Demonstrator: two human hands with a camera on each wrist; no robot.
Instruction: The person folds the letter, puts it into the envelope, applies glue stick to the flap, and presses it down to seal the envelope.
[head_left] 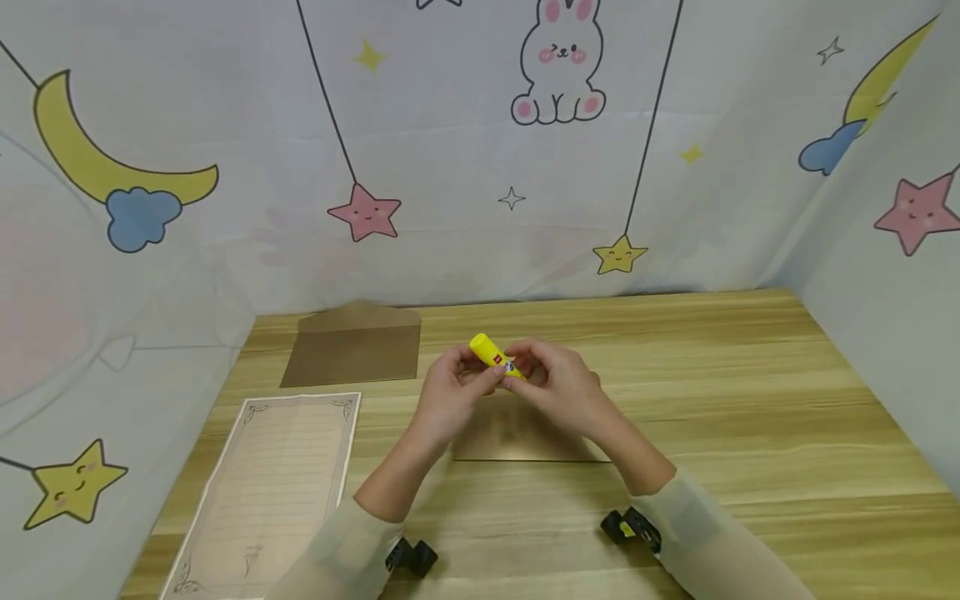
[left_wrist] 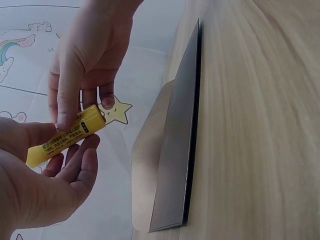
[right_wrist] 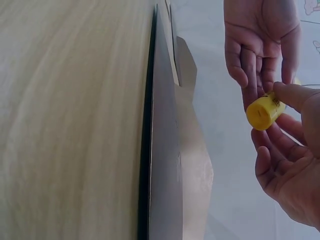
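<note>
A yellow tube (head_left: 486,347) is held above the table (head_left: 750,400), tilted, its far-left end poking clear of the fingers and its near-right end partly covered in the head view. The left hand (head_left: 450,396) pinches it between thumb and fingers, and the right hand (head_left: 562,385) grips its other end; some fingertips of each are hidden behind the tube or the other hand. The left wrist view shows small dark print along the side, too fine to read. Below the hands lies a brown envelope (head_left: 528,437), whose far part they cover in the head view; both wrist views show its paler flap at the far side. Another brown envelope (head_left: 352,357) lies at the far left, in full view. Near left, a lined sheet (head_left: 292,475) has its near-right corner hidden by the left sleeve (head_left: 341,546); its faint near-edge drawing is hard to make out. The patterned cloth (head_left: 450,142) behind is cut off at the top.
</note>
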